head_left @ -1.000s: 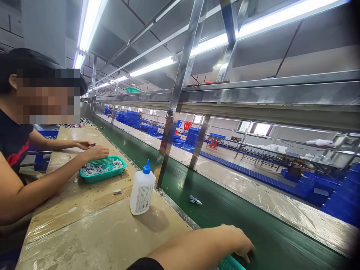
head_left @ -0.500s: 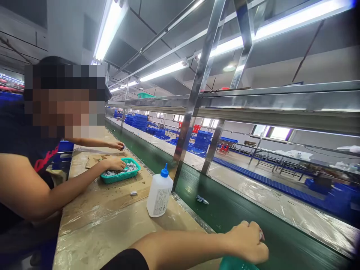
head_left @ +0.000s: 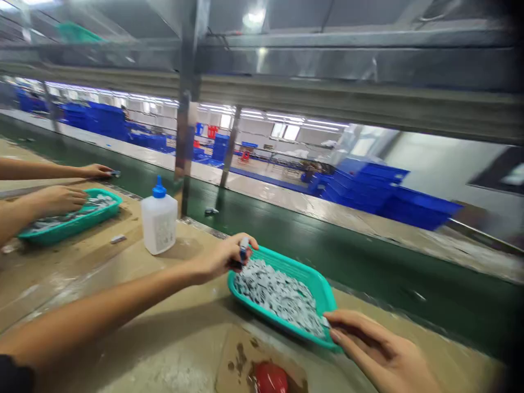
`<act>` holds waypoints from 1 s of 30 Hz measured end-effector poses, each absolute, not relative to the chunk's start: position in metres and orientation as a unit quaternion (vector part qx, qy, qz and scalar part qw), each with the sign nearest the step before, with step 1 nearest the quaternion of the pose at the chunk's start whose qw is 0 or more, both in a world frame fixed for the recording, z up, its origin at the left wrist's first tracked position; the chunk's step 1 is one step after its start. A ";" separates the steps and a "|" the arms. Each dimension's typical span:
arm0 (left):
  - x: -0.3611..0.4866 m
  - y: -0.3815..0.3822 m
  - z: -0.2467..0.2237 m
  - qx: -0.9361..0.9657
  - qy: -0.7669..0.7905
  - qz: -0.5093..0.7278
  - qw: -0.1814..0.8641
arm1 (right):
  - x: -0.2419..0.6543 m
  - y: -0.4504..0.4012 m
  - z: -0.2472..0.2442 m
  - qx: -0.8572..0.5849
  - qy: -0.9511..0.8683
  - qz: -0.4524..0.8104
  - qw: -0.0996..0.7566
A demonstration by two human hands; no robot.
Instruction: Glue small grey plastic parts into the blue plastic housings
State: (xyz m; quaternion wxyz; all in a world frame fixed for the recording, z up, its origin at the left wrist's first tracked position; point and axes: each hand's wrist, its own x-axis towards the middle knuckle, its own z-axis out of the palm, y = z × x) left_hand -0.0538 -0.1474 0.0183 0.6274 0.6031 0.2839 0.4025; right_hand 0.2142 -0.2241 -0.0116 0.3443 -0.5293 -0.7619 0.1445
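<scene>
Head view, small part (head_left: 244,249) pinched in left fingers (head_left: 241,256)

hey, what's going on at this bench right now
A person sits at a bench beside a green conveyor belt. Their left hand pinches a small part over a teal tray heaped with small grey parts, while the right hand touches the tray's near edge. A white bottle with a blue cap stands close by. Further left, a co-worker's hands work at another teal tray.
</scene>
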 end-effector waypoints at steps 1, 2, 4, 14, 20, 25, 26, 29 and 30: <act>-0.057 -0.153 0.017 0.572 0.270 0.413 0.656 | 0.210 -0.238 -0.011 -0.532 -0.758 0.174 0.336; -0.060 -0.158 0.016 0.554 0.273 0.414 0.669 | 0.205 -0.250 -0.011 -0.525 -0.757 0.186 0.342; -0.062 -0.167 0.011 0.550 0.282 0.409 0.672 | 0.193 -0.267 -0.016 -0.529 -0.761 0.201 0.318; -0.053 -0.191 -0.008 0.627 0.305 0.311 0.646 | 0.187 -0.285 -0.049 -0.537 -0.783 0.185 0.254; -0.053 -0.194 -0.011 0.484 0.300 0.307 0.763 | 0.188 -0.285 -0.051 -0.541 -0.780 0.187 0.255; -0.050 -0.203 -0.013 0.461 0.276 0.265 0.801 | 0.186 -0.286 -0.051 -0.556 -0.765 0.203 0.254; -0.050 -0.205 -0.013 0.465 0.276 0.264 0.799 | 0.186 -0.286 -0.052 -0.558 -0.763 0.203 0.256; -0.049 -0.206 -0.015 0.488 0.286 0.260 0.782 | 0.186 -0.286 -0.052 -0.559 -0.762 0.213 0.249; -0.049 -0.206 -0.016 0.498 0.291 0.257 0.775 | 0.186 -0.287 -0.052 -0.559 -0.761 0.217 0.245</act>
